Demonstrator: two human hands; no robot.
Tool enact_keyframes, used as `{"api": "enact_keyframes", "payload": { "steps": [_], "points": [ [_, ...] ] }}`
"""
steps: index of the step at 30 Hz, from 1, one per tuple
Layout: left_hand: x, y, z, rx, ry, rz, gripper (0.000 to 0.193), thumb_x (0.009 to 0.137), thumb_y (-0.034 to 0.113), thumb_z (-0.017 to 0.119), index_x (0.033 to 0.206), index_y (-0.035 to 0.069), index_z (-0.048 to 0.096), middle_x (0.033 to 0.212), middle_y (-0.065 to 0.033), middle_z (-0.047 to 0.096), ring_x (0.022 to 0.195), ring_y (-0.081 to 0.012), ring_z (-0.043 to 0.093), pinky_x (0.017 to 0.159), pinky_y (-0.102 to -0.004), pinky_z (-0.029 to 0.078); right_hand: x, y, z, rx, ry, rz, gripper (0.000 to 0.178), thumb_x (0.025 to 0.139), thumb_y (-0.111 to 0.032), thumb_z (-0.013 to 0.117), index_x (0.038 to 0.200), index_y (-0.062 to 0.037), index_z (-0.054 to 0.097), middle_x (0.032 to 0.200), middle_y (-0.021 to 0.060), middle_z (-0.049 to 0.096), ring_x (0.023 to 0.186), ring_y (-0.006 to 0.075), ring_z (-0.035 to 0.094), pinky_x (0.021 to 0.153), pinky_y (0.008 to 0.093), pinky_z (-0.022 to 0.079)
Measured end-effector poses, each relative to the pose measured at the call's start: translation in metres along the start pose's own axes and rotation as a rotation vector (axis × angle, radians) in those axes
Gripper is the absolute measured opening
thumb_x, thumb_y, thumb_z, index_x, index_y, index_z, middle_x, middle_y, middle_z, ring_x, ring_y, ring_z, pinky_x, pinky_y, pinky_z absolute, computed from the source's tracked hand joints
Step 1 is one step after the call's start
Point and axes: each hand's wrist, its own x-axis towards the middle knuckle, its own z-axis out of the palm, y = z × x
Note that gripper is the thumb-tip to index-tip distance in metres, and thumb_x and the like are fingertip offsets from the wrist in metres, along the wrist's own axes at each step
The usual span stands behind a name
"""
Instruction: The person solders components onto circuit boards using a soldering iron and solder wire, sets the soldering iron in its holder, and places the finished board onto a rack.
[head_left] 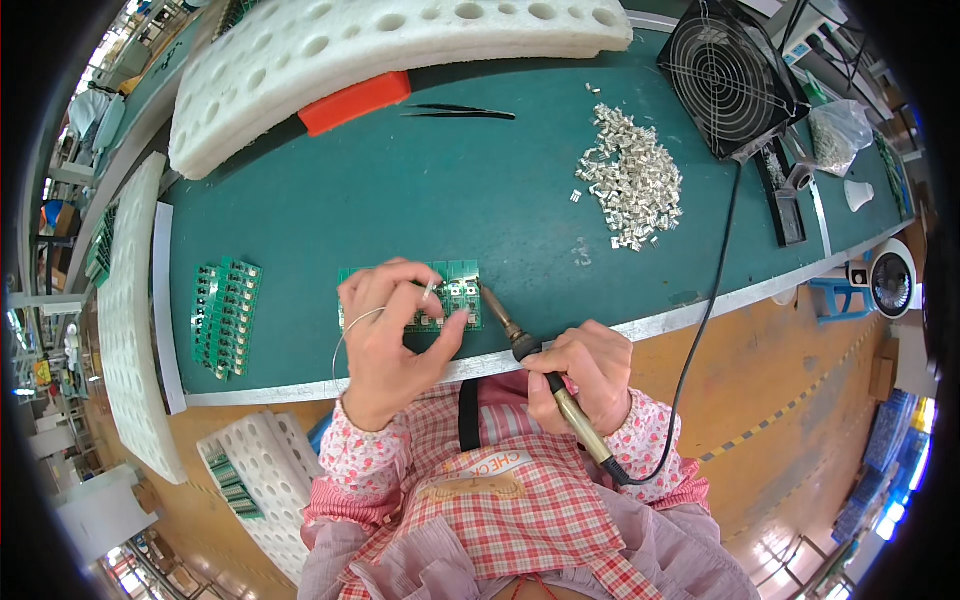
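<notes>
My right hand (590, 372) is closed around the handle of a soldering iron (507, 322), whose tip points up-left to the right edge of a green circuit board (467, 270). The board lies flat near the table's front edge and carries small white and dark parts. Over its left and middle part hovers my left hand (388, 335), fingers curled, thumb apart from the index finger. A thin silvery solder wire (335, 358) loops out from this hand. Something small and whitish shows at the index finger; I cannot make out what. The hand hides much of the board.
Populated green boards (226, 318) lie at the left. A pile of small metallic-white parts (635, 180) sits at the back right, near a black fan (725, 75). Tweezers (460, 111), a red object (355, 102) and white foam (390, 45) lie behind. The iron's cord (712, 300) crosses the table edge.
</notes>
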Motion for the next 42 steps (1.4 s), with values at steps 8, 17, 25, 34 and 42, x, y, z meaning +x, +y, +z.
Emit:
{"api": "enact_keyframes", "payload": {
  "steps": [8, 17, 25, 34, 42],
  "points": [
    [0.007, -0.013, -0.014, 0.131, -0.143, 0.022, 0.061, 0.059, 0.018, 0.091, 0.112, 0.009, 0.063, 0.122, -0.0099, 0.063, 0.117, -0.0318, 0.056, 0.1, -0.0453, 0.038, -0.022, 0.009, -0.005, 0.032, 0.246, 0.1, 0.015, 0.072, -0.001, 0.068, 0.086, -0.0054, 0.063, 0.066, 0.0063, 0.065, 0.052, 0.0216, 0.059, 0.053, 0.0329, 0.045],
    [0.006, 0.004, 0.001, 0.143, -0.107, 0.046, 0.057, 0.059, 0.022, 0.091, 0.107, 0.009, 0.064, 0.115, -0.008, 0.064, 0.105, -0.0291, 0.059, 0.094, -0.043, 0.038, -0.032, 0.004, 0.008, 0.122, 0.405, 0.368, 0.009, 0.079, -0.005, 0.065, 0.087, -0.0018, 0.066, 0.071, 0.0092, 0.064, 0.055, 0.0197, 0.057, 0.051, 0.0304, 0.045],
    [-0.003, 0.018, 0.003, 0.127, -0.095, 0.128, 0.034, 0.069, 0.019, 0.083, 0.098, 0.009, 0.068, 0.109, -0.0056, 0.063, 0.102, -0.0283, 0.058, 0.094, -0.0444, 0.037, -0.012, 0.002, 0.002, 0.045, 0.288, 0.276, 0.017, 0.081, -0.005, 0.072, 0.097, -0.007, 0.069, 0.07, 0.0076, 0.056, 0.058, 0.0246, 0.053, 0.056, 0.0355, 0.043],
    [0.001, 0.012, -0.016, -0.052, -0.171, 0.231, 0.019, 0.077, 0.013, 0.076, 0.077, 0.009, 0.057, 0.086, -0.0019, 0.063, 0.09, -0.0232, 0.06, 0.091, -0.0453, 0.038, -0.002, 0.003, -0.007, -0.13, -0.039, 0.1, 0.027, 0.07, -0.015, 0.083, 0.095, -0.0178, 0.073, 0.084, 0.0061, 0.05, 0.072, 0.0255, 0.053, 0.062, 0.0358, 0.044],
    [0.005, -0.009, -0.006, -0.104, 0.049, 0.031, 0.02, 0.077, 0.001, 0.072, 0.07, 0.007, 0.054, 0.074, -0.0018, 0.062, 0.076, -0.0204, 0.06, 0.089, -0.0389, 0.038, -0.017, -0.001, -0.013, -0.038, 0.264, 0.073, 0.018, 0.076, -0.004, 0.07, 0.093, -0.0004, 0.067, 0.075, 0.0092, 0.064, 0.066, 0.0261, 0.062, 0.066, 0.0377, 0.053]
  ]
}}
